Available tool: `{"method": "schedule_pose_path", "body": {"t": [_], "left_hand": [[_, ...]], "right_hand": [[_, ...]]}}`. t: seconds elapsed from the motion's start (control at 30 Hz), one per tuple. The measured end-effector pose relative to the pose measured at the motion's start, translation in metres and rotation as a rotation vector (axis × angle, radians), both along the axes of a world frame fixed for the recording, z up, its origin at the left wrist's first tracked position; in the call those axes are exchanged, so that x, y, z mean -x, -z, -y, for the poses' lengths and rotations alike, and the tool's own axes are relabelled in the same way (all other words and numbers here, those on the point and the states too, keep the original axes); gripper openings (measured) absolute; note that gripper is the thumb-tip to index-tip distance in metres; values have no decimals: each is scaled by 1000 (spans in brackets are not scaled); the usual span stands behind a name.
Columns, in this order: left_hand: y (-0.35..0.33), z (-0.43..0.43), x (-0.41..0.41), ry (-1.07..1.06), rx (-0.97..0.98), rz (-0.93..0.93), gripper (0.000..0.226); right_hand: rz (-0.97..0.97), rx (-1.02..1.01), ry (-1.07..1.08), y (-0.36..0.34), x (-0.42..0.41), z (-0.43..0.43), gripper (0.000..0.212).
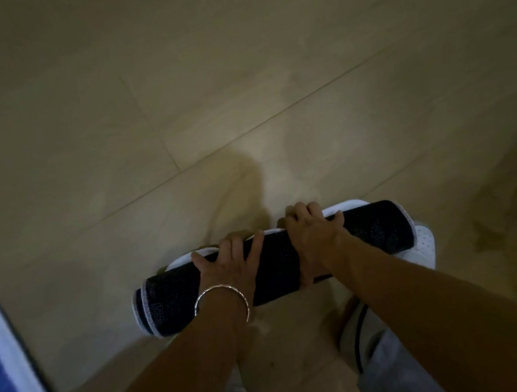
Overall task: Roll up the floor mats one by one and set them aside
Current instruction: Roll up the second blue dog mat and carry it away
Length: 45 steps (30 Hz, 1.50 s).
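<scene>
Tiled floor [237,99], rolled mat [276,259] lying on it, bottom centre.
left hand [226,263] presses flat, fingers splayed; right hand [314,237] wraps round the roll; second mat [7,380] flat at left edge.

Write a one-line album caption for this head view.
Left hand presses and right hand grips a nearly rolled dark white-edged floor mat on the beige tiled floor.

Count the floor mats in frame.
2. One rolled mat, dark, under the left hand and right hand at lower centre; one flat mat, white-bordered, cut off by the left edge. Others may lie outside the frame.
</scene>
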<state>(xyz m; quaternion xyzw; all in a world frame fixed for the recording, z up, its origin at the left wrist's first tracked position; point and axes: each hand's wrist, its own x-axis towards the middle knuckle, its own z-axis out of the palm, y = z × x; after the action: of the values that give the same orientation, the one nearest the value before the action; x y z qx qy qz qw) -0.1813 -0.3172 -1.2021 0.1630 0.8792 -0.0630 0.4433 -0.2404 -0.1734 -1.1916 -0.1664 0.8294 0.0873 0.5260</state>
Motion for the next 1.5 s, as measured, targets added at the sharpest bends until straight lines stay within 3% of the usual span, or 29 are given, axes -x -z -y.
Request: {"method": "schedule_pose_path", "body": {"t": [0.1,0.23,0.37,0.5,0.57,0.67,0.8,1.1,1.2,1.33,1.5], "left_hand": [[6,4,4,-53,-47,100,122],[6,4,12,-87,-55,169,119],[-25,2,29,-61,11,138,117],[-87,14,61,35,-3,-3,106],[-135,24,87,37,-11,-54,103],[-233,36,127,26,5,-92,105],[-397,44,192,62,9,-202,102],[-841,-9,375,118,-29,-876,66],[-963,-45,398,205,-42,-1014,73],[-1062,-109,395,137,-57,-1151,95],[-1104,-164,384,7,-143,-1127,71]], "right_hand": [[12,18,-36,2,-1,-1,101],[12,54,-37,8,1,-4,92],[18,92,-54,-12,10,-5,87],[43,202,34,-63,39,-8,106],[-28,253,31,-107,61,-2,96],[-97,298,18,-199,101,11,80],[-209,364,-26,-362,168,17,77],[-777,468,-96,-828,358,-48,75],[-975,475,-96,-955,371,-88,73],[-1160,452,-163,-1058,368,-145,69],[-1279,370,-294,-1097,354,-172,62]]}}
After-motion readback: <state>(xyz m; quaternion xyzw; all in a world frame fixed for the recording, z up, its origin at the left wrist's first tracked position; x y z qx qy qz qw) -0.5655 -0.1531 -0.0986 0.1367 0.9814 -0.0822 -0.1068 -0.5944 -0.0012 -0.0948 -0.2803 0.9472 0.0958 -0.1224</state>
